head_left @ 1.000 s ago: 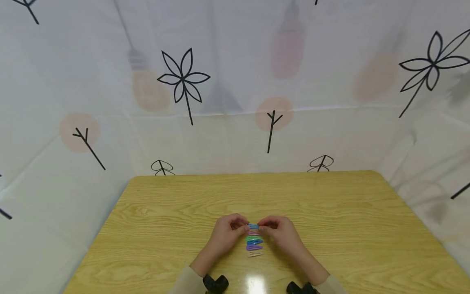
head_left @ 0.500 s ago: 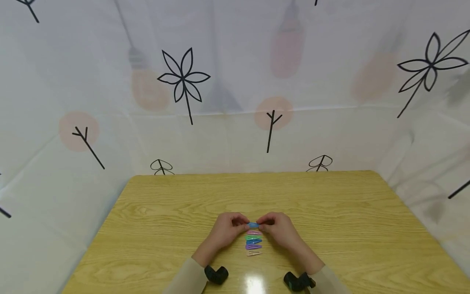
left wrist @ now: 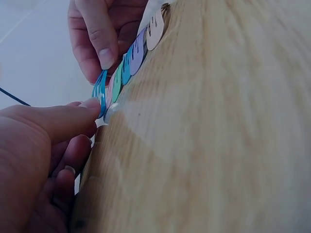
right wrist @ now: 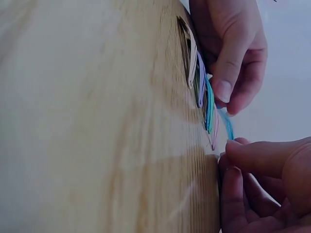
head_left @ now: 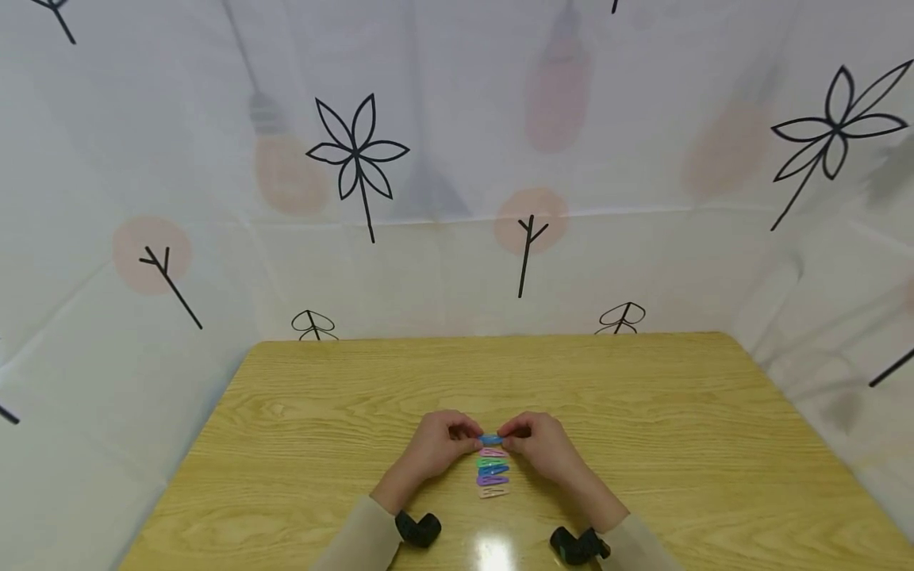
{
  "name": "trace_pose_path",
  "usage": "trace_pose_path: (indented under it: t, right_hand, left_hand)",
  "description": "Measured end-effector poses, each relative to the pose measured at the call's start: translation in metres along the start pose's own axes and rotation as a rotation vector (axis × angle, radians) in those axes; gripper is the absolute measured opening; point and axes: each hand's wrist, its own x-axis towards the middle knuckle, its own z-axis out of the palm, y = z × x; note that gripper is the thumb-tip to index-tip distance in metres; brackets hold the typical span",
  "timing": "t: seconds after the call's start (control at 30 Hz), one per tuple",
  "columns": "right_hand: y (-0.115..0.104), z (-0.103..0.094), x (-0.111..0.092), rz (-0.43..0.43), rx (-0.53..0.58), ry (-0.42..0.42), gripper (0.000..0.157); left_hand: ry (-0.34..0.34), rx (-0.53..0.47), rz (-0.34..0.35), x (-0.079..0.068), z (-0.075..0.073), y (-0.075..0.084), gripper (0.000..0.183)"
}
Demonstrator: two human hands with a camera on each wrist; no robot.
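A blue snap hair clip (head_left: 491, 439) is stretched sideways between both hands at the far end of a column of clips. My left hand (head_left: 437, 446) pinches its left end between thumb and fingers; my right hand (head_left: 541, 446) pinches the other. In the left wrist view the blue clip (left wrist: 100, 92) is raised off the table and tilted on edge. Nearer me lie a pink clip (head_left: 493, 453), a green clip (head_left: 492, 461), a darker blue clip (head_left: 493, 470), a purple clip (head_left: 492, 480) and a beige clip (head_left: 493, 492).
The wood-grain table (head_left: 321, 412) stretches out on both sides of the hands. Behind it hangs a pale cloth (head_left: 443, 270) printed with flowers and twigs. Black wrist devices (head_left: 418, 530) sit by the beige sleeves (head_left: 362, 535).
The blue clip has tipped, so its slotted face no longer shows in the head view. Both hands have shifted only slightly, still pinching it. The other clips keep their places.
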Motion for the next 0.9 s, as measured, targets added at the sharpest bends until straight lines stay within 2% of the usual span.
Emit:
trace_pose_path:
  t: [0.6, 0.9]
  right_hand:
    - [-0.0010, -0.0033, -0.0047, 0.002, 0.064, -0.079, 0.015]
    - [0.0004, -0.0069, -0.0026, 0.037, 0.091, -0.037, 0.013]
  left_hand:
    - [-0.004, -0.013, 0.029, -0.0077, -0.0033, 0.0045, 0.006]
    - [0.004, -0.042, 0.002, -0.0070, -0.0083, 0.0036, 0.010]
